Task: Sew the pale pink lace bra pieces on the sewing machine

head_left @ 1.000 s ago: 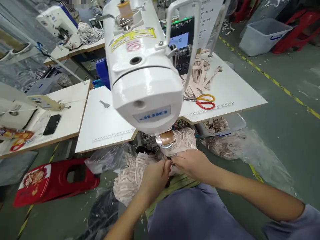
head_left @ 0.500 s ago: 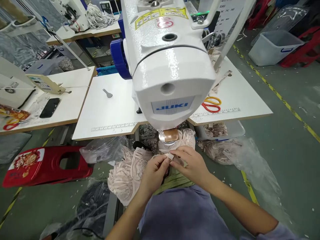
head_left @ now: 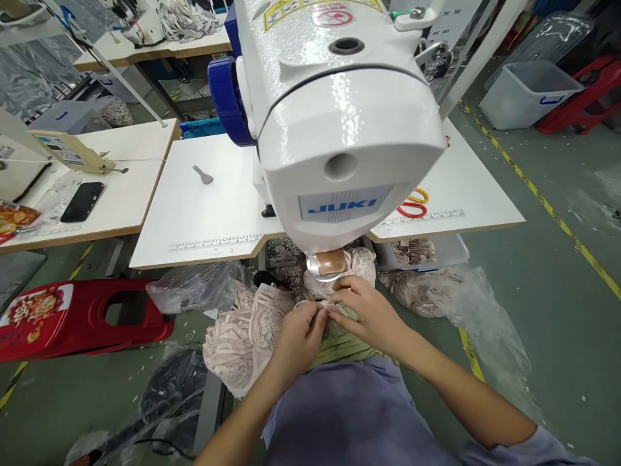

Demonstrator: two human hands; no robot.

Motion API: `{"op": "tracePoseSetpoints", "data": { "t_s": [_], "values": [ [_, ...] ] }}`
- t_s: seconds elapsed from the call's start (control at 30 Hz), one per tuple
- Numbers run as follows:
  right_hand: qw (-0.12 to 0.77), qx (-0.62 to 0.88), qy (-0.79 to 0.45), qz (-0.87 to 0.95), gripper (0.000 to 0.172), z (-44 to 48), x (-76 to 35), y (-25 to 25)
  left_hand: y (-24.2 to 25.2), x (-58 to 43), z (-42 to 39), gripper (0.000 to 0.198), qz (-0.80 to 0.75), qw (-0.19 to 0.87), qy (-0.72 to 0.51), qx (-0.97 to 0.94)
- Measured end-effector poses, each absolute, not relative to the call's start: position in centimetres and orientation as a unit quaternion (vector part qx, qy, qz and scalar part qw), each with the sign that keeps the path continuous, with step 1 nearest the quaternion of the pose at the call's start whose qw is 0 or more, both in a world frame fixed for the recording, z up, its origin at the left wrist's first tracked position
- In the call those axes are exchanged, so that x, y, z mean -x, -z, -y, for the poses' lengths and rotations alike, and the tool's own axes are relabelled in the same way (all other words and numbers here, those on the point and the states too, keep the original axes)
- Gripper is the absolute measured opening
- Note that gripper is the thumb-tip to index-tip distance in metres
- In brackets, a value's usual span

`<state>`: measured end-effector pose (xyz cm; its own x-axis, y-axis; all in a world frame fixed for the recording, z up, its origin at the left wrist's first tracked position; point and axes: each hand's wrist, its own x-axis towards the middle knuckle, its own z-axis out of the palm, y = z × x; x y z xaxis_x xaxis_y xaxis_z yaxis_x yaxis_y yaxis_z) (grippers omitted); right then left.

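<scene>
Close together below the sewing machine (head_left: 347,152), both my hands pinch a pale fabric band (head_left: 332,308) between fingertips. My left hand (head_left: 299,333) is closed on it from the left, thumb against the index finger. From the right, my right hand (head_left: 371,317) grips the same band, its index finger raised a little over it. A bunched heap of pale pink lace bras (head_left: 245,340) lies just left of my left hand. More pale pink lace (head_left: 363,264) sits behind my hands, beside the machine's round metal and brown end piece (head_left: 328,264). Fingers cover much of the band.
A white worktable (head_left: 208,200) flanks the machine, with red and yellow scissors (head_left: 412,210) on its right side. Under the right edge stands a clear bin (head_left: 449,249). A red stool (head_left: 87,317) is at left; plastic bags (head_left: 490,330) lie on the floor at right.
The small white tab seen between my fingertips earlier no longer shows; a thin stretch of fabric is there now. My hands stay close together. The view has shifted slightly.
</scene>
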<state>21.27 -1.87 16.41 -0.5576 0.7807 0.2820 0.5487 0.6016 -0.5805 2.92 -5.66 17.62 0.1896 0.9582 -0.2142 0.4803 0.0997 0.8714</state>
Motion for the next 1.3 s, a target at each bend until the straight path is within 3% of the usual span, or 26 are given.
{"op": "tracePoseSetpoints", "data": {
  "t_s": [0.17,0.3,0.37,0.47,0.57,0.77,0.87,1.03,1.17,1.3],
  "values": [
    [0.362,0.371,-0.157,0.841,0.014,2.5,-20.9,-15.0,-17.5,-3.3,5.6,0.037,-0.584,0.494,-0.271,-0.584],
    [0.443,0.381,-0.107,0.805,0.017,4.1,-20.0,-13.8,-16.9,-3.8,5.6,0.04,-0.614,0.459,-0.297,-0.569],
    [0.365,0.39,-0.104,0.839,0.02,3.3,-20.5,-13.5,-16.4,-3.7,5.4,0.042,-0.633,0.45,-0.303,-0.551],
    [0.18,0.488,-0.102,0.848,0.023,-1.8,-23.9,-14.2,-16.1,-2.9,4.9,0.047,-0.633,0.485,-0.314,-0.516],
    [0.133,0.619,-0.046,0.773,0.045,-9.6,-29.2,-16.5,-16.9,-2.4,4.4,0.051,-0.618,0.54,-0.316,-0.475],
    [0.001,0.637,-0.073,0.767,0.027,-17.7,-33.8,-19.4,-18.4,-2.8,4.1,0.047,-0.545,0.683,-0.376,-0.308],
    [-0.016,0.618,-0.085,0.781,0.019,-14.1,-34.1,-18.8,-17.9,-2.5,4.1,0.044,-0.536,0.696,-0.402,-0.259],
    [0.137,0.607,-0.225,0.75,0.03,-1.7,-33.6,-18.5,-17.3,-1.9,4.2,0.046,-0.521,0.707,-0.422,-0.225],
    [0.14,0.478,-0.269,0.824,0.035,5.4,-30.1,-19.5,-17.5,-2.0,4.2,0.044,-0.518,0.714,-0.403,-0.243],
    [0.142,0.446,-0.244,0.849,0.032,6.1,-26.7,-19.6,-17.6,-2.1,4.3,0.044,-0.522,0.715,-0.37,-0.28]
  ]
}}
